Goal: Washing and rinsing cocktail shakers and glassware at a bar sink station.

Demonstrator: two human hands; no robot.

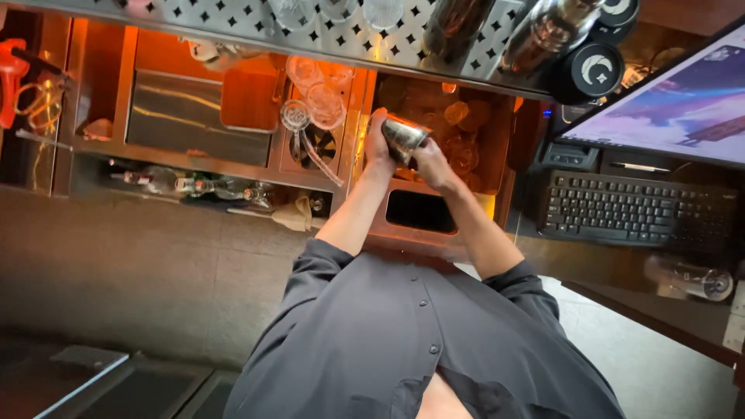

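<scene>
Between both sets of fingers, over the ice well (pixel 421 211): metal shaker tin (pixel 403 138). Left hand (pixel 378 145) and right hand (pixel 431 165) wrap it. Likely rigid, light, slippery; grip the sidewall.

A black keyboard (pixel 621 208) lies on the dark counter at the right, below a lit screen (pixel 683 105). A clear glass (pixel 694 279) lies on its side near the counter's edge. Upside-down glasses (pixel 314 89) sit in the well beside a clear scoop (pixel 299 124). Bottles (pixel 198 185) lie in a row along the rail at the left. A perforated steel shelf (pixel 256 27) runs across the top, with round black speakers (pixel 594 70) at its right end.
</scene>
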